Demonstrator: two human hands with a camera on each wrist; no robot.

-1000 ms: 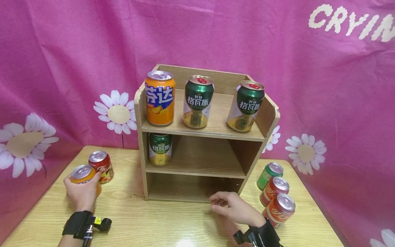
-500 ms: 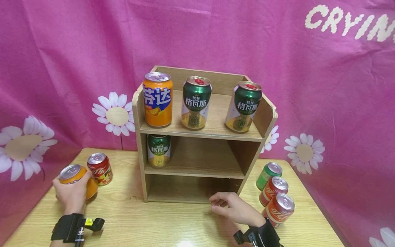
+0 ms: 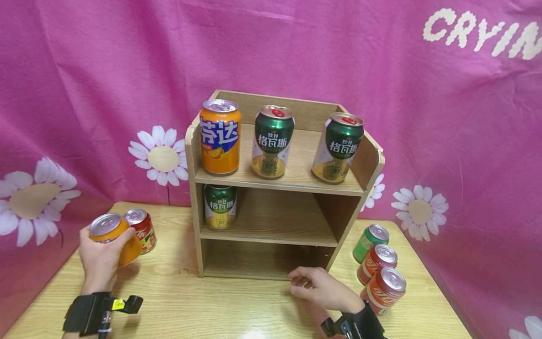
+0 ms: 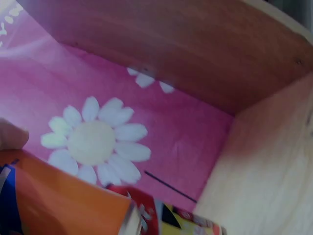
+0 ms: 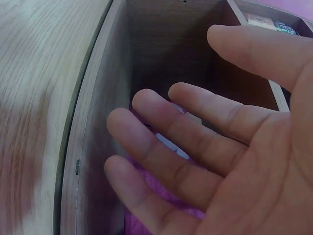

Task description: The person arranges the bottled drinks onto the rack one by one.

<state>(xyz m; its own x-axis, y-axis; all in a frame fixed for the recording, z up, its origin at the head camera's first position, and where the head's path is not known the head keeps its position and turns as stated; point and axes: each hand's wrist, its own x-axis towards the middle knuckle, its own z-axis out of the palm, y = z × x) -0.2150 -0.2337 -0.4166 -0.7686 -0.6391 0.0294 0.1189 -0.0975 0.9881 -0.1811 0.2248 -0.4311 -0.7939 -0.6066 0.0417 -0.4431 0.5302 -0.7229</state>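
Left hand grips the orange can left of the shelf — tilted more than a second ago, so likely lifted; right hand loose, empty — at shelf's lower front.

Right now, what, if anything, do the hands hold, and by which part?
The left hand grips an orange can around its side; the right hand holds nothing.

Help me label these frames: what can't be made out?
Head: label of the held orange can, partly behind the left hand.
Head: lid of the middle-shelf can, hidden by the top shelf.
Head: whether the backdrop lettering continues past the right edge.
Left wrist: most of that hand, past the left edge.
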